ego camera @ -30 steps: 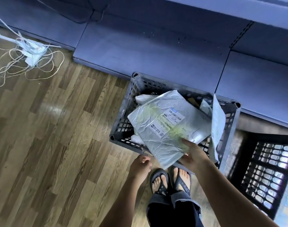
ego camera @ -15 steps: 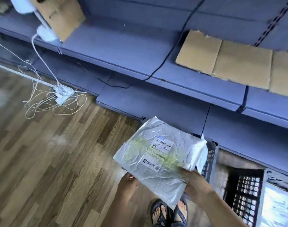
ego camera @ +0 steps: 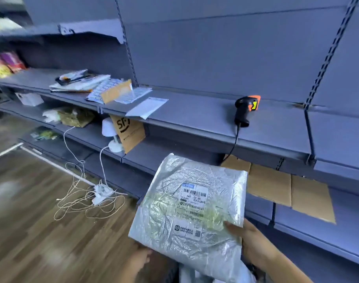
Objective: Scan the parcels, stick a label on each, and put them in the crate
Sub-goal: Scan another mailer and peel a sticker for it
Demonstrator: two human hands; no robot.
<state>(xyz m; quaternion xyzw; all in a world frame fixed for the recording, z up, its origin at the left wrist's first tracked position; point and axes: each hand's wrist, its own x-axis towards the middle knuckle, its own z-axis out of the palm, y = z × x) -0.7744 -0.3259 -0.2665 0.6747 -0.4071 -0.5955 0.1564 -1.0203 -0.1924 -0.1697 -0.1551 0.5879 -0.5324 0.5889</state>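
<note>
- Grey-blue shelving [ego camera: 195,123] filled the back & right of view, several tiers
- Wood floor [ego camera: 35,237] lay lower left, w/ a tangle of white cords [ego camera: 82,203] near the shelf foot
- Silver parcel [ego camera: 168,207], a crinkled flat bag, was held up in front of the shelving, tilted, face toward the camera, clear of the shelves
- Cardboard sheets [ego camera: 286,188] lay flat on a lower shelf, right of the parcel
- Right grip [ego camera: 256,242] pinched the parcel's right edge, thumb on top, fingers hidden behind
- Left grip [ego camera: 139,259] sat at the parcel's lower-left corner, blurred; can't tell if it was curled or spread
- Brown envelope [ego camera: 129,132] stood tilted on the tier under the top shelf, beside a small white lamp [ego camera: 111,137]
- Scanner [ego camera: 245,111], black w/ orange head, lay on the shelf above the parcel, cable hanging over the edge
- White label [ego camera: 193,196] w/ barcode was stuck on the parcel's face
</note>
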